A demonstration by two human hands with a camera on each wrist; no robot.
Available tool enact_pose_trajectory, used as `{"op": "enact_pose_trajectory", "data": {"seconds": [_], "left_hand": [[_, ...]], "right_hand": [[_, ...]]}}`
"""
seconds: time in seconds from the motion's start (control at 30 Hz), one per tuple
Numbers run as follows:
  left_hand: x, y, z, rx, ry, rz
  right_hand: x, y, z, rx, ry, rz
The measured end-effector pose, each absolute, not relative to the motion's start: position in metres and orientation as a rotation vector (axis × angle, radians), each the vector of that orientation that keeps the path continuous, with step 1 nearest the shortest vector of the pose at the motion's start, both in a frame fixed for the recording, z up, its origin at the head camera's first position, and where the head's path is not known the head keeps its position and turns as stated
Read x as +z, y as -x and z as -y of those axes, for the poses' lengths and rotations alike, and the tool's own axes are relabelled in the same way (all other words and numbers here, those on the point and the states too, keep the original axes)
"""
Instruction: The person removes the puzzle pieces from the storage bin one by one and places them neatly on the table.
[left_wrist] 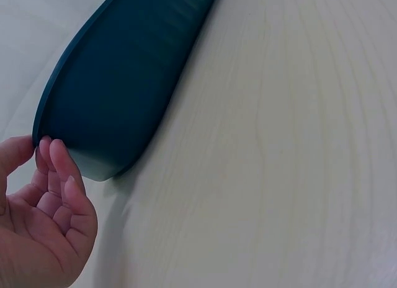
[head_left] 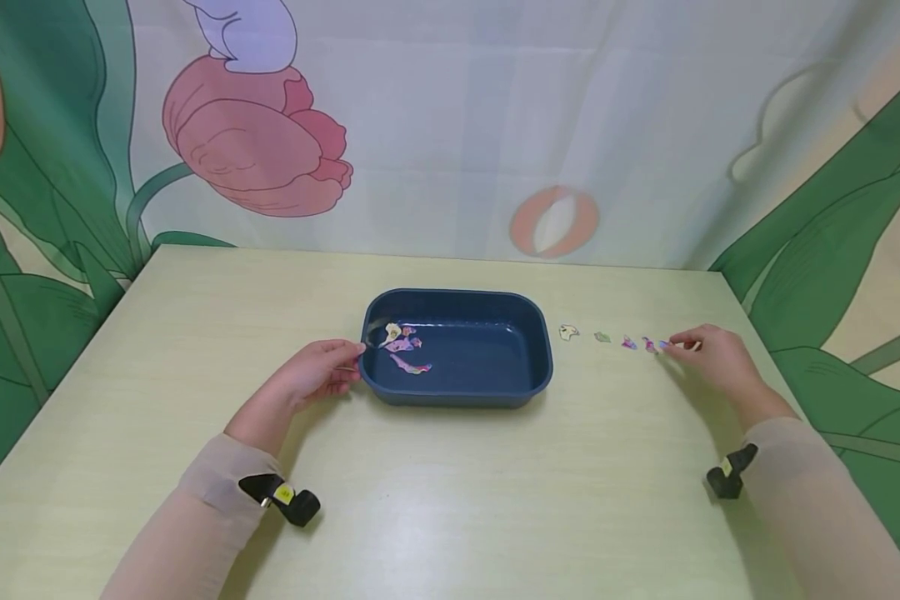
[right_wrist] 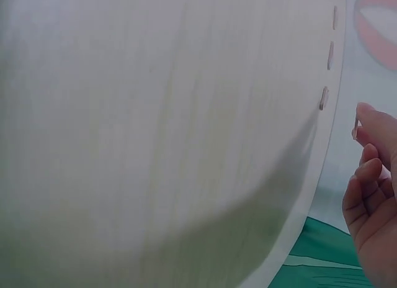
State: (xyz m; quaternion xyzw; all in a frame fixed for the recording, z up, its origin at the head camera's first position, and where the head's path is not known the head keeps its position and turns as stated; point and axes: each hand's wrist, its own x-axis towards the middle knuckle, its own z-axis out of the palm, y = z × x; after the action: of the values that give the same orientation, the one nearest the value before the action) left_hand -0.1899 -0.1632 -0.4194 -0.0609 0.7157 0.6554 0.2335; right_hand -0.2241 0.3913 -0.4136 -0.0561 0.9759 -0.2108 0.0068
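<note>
A dark blue rectangular basin stands on the table. My left hand pinches its left rim between thumb and fingers, as the left wrist view also shows. Inside the basin, toward its left side, lie several small flat printed pieces in purple, pink and cream. My right hand is out to the right of the basin, pinching a small thin flat piece between thumb and forefinger; its edge shows in the right wrist view. Close by the fingertips lies a purple printed piece.
Left of the right hand a row of small flat pieces runs toward the basin: a pink-purple one, a green one and a cream one. A printed curtain hangs behind the pale wooden table.
</note>
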Motion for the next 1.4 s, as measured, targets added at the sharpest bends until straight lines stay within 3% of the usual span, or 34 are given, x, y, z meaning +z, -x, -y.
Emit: {"op": "enact_pose_trajectory", "data": {"seconds": [0.87, 1.17, 1.4], "left_hand": [[-0.42, 0.189, 0.161, 1.765, 0.171, -1.997], [-0.42, 0.189, 0.162, 1.773, 0.153, -1.995], [-0.419, 0.189, 0.164, 1.782, 0.165, -1.98]], "right_hand": [[-0.427, 0.229, -0.403, -0.548, 0.001, -2.995], [-0.42, 0.233, -0.397, -0.712, -0.08, -2.986], [-0.409, 0.236, -0.378, -0.82, 0.002, -3.042]]}}
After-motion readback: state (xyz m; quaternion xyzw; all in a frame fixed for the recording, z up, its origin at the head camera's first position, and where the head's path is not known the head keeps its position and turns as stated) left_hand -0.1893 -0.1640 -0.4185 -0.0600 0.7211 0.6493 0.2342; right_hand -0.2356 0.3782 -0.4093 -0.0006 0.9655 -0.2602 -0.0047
